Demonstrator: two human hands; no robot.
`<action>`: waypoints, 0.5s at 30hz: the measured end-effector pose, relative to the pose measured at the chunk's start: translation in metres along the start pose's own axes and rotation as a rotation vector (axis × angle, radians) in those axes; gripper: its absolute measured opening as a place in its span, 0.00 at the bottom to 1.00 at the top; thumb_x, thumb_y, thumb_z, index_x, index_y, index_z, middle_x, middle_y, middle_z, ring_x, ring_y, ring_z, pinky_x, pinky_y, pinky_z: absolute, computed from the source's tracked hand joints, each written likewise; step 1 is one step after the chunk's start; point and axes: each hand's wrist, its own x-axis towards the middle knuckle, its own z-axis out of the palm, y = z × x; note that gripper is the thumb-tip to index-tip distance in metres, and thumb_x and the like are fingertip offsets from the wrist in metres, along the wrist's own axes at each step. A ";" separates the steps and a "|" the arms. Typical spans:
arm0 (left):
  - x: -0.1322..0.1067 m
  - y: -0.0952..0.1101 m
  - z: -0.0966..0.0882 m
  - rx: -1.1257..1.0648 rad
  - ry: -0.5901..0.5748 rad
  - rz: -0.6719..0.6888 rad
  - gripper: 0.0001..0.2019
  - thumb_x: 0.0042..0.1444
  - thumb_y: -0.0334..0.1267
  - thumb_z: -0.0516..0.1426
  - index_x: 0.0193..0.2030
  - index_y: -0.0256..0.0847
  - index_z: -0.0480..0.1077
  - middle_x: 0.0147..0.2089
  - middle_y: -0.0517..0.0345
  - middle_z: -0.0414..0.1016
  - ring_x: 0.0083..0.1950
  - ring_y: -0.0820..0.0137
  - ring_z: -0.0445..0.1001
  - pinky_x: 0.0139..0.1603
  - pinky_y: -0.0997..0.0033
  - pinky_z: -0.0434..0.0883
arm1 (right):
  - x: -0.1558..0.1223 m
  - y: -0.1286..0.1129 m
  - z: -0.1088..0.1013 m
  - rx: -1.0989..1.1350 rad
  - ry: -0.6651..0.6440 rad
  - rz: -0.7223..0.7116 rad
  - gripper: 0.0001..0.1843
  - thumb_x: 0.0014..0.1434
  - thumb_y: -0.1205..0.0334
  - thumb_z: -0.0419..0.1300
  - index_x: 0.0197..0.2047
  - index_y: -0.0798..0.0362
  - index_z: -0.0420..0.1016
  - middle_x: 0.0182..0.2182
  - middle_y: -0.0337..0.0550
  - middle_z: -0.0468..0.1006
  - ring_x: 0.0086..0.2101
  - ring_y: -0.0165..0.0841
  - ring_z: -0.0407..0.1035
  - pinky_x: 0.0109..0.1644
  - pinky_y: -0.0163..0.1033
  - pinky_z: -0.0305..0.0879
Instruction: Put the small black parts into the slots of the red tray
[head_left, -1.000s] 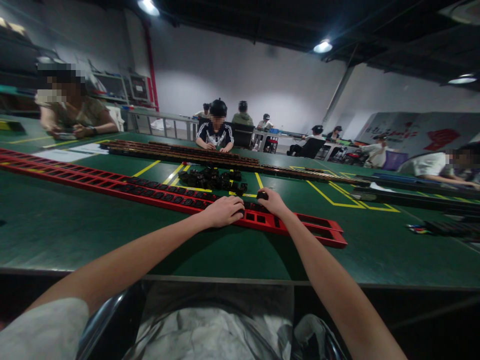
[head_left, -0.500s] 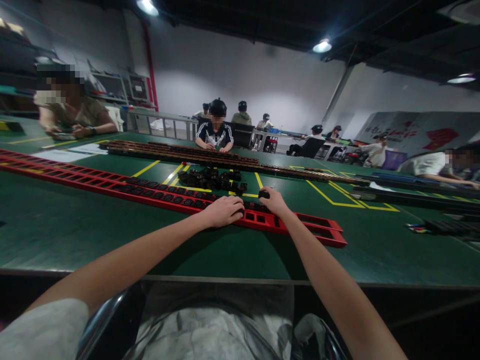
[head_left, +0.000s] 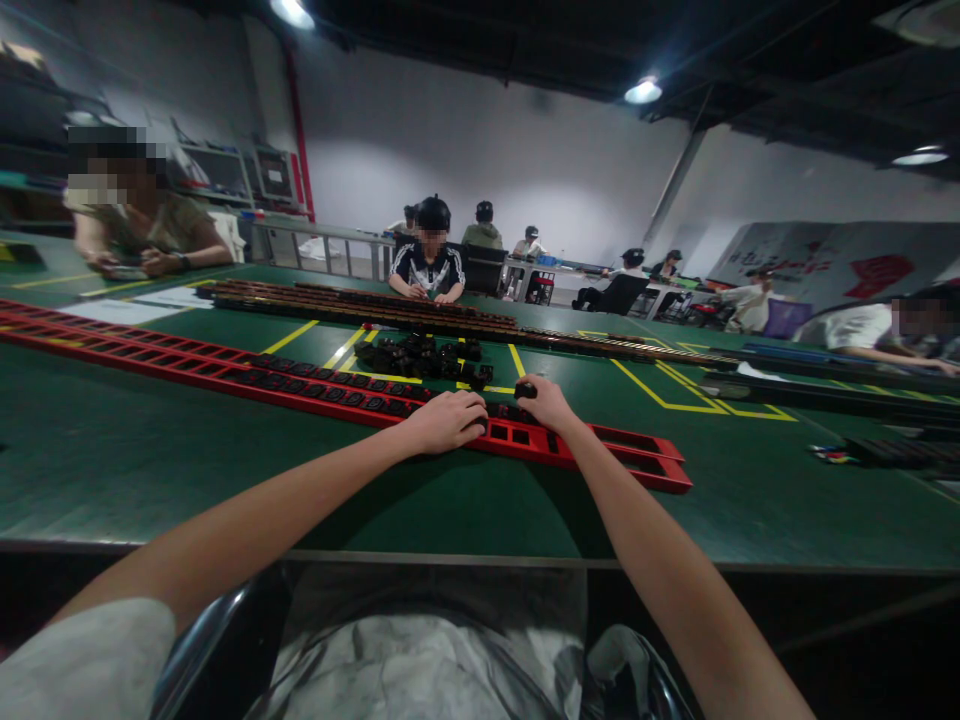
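Note:
Across the table in front of me lie two long red metal strips (head_left: 660, 452) with rectangular cut-outs, side by side. Black socket-like blocks (head_left: 352, 396) fill many of the cut-outs left of my hands. My left hand (head_left: 444, 422) rests on the strips with its fingers curled over a black block at the near strip. Pinched between the fingers of my right hand (head_left: 551, 404) is a loose black block (head_left: 526, 390), held just above the far strip. Beyond the strips sits a pile of loose black blocks (head_left: 416, 355).
Long dark metal bars (head_left: 360, 303) lie behind the pile. White paper sheets (head_left: 124, 310) are at the left, a cable bundle (head_left: 892, 455) at the right. Yellow tape marks the green table (head_left: 225, 470). Other people sit around it, one directly opposite (head_left: 429, 262).
Both hands keep nearly the same place and grip. The view has shifted very slightly.

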 end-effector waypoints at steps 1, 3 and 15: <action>0.000 0.000 0.000 -0.001 -0.003 -0.001 0.14 0.68 0.44 0.50 0.53 0.42 0.71 0.59 0.52 0.70 0.59 0.62 0.70 0.57 0.61 0.68 | 0.000 0.000 0.000 0.000 -0.002 -0.003 0.19 0.51 0.71 0.62 0.48 0.54 0.78 0.43 0.44 0.81 0.42 0.35 0.73 0.52 0.40 0.68; 0.000 0.000 -0.001 -0.001 -0.007 -0.003 0.15 0.68 0.44 0.50 0.54 0.42 0.71 0.59 0.52 0.70 0.59 0.61 0.69 0.57 0.60 0.68 | 0.000 -0.001 0.000 0.001 -0.006 -0.009 0.19 0.51 0.71 0.62 0.48 0.53 0.79 0.43 0.44 0.81 0.42 0.35 0.73 0.53 0.41 0.68; 0.000 0.000 0.001 -0.001 -0.001 0.001 0.14 0.68 0.44 0.50 0.53 0.43 0.71 0.59 0.52 0.70 0.59 0.62 0.69 0.57 0.61 0.67 | 0.001 0.001 0.002 -0.013 -0.008 -0.036 0.18 0.52 0.73 0.61 0.47 0.52 0.79 0.43 0.45 0.81 0.42 0.37 0.74 0.54 0.42 0.68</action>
